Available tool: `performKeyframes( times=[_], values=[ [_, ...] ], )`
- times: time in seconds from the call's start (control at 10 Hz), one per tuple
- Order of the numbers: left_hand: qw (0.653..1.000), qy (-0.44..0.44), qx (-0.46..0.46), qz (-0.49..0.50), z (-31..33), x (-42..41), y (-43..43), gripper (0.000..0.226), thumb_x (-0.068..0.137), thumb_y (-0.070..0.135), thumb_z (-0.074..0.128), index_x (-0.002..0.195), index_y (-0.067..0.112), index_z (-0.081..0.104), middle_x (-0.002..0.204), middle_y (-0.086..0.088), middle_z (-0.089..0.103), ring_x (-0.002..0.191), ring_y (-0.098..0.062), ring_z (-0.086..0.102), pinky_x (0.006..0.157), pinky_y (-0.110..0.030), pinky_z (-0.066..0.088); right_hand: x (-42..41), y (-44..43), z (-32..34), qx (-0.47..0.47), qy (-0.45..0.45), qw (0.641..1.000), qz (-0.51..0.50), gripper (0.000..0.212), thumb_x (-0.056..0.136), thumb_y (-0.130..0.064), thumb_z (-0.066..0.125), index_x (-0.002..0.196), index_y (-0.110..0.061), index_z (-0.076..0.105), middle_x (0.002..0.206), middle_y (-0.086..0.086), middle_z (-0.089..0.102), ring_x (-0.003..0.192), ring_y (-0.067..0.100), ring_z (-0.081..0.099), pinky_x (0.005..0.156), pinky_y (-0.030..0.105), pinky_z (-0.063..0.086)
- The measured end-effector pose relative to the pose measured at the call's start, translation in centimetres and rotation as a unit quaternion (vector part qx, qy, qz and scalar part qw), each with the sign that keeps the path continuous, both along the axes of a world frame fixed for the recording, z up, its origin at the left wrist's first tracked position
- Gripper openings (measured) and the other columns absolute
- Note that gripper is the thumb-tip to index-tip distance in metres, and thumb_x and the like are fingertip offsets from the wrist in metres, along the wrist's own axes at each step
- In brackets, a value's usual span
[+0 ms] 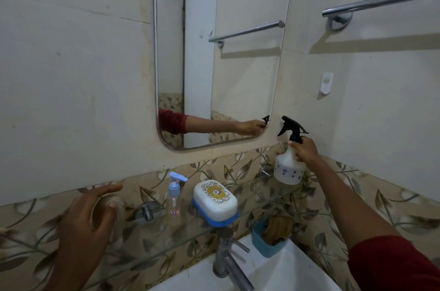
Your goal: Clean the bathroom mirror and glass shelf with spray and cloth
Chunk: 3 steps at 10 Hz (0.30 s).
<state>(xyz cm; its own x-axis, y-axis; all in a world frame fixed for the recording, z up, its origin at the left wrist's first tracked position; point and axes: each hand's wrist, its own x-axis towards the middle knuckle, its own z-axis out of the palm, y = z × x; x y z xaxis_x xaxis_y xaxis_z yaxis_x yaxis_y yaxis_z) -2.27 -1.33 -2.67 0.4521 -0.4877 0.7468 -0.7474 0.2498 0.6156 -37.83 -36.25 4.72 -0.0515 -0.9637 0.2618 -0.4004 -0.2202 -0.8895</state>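
Observation:
The mirror (238,76) hangs on the pale wall tiles and reflects my right arm in its lower edge. Below it runs the glass shelf (259,207). At the shelf's right end my right hand (306,150) grips the neck of a white spray bottle (287,169) with a black trigger head; whether its base touches the glass I cannot tell. My left hand (88,217) is at the shelf's left end, fingers spread and loosely curved beside a pale round object (116,207). A brown cloth (277,228) lies bunched in a blue tub (264,246) on the basin's edge.
On the shelf stand a clear pump bottle (173,200) and a white and blue soap box (215,202). A steel tap (226,259) rises over the white basin (292,271) below. A towel rail (381,2) and a small white hook (326,83) are on the right wall.

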Motion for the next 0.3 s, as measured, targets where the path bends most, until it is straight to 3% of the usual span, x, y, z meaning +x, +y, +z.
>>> performKeyframes(
  times=[0.1, 0.2, 0.3],
  values=[
    [1.000, -0.010, -0.012, 0.001, 0.1, -0.2, -0.1, 0.026, 0.078, 0.040, 0.043, 0.100, 0.048, 0.055, 0.107, 0.030, 0.057, 0.102, -0.005, 0.052, 0.087, -0.012, 0.034, -0.1, -0.2, -0.2, 0.016, 0.002, 1.000, -0.007, 0.032, 0.088, -0.008, 0.057, 0.116, 0.008, 0.055, 0.095, 0.019, 0.055, 0.083, 0.028, 0.050, 0.065, 0.038, 0.045],
    [0.997, -0.060, -0.046, 0.014, 0.9, -0.1, 0.4, 0.026, 0.080, 0.034, 0.042, 0.101, 0.036, 0.057, 0.109, 0.024, 0.058, 0.105, 0.002, 0.050, 0.096, -0.028, 0.034, 0.1, -0.2, -0.1, 0.042, -0.008, 0.999, -0.029, 0.062, 0.080, 0.002, 0.064, 0.136, -0.001, 0.039, 0.125, 0.023, 0.052, 0.097, 0.033, 0.054, 0.075, 0.039, 0.048],
    [0.991, -0.100, -0.064, 0.056, 2.2, -0.8, 0.8, 0.033, 0.077, 0.025, 0.041, 0.099, 0.013, 0.063, 0.112, -0.003, 0.060, 0.106, -0.026, 0.054, 0.093, -0.048, 0.038, -0.3, 0.4, -0.6, 0.025, 0.002, 0.996, -0.080, 0.072, 0.077, 0.000, 0.066, 0.141, -0.007, 0.032, 0.140, 0.023, 0.039, 0.118, 0.043, 0.048, 0.090, 0.053, 0.049]
  ],
)
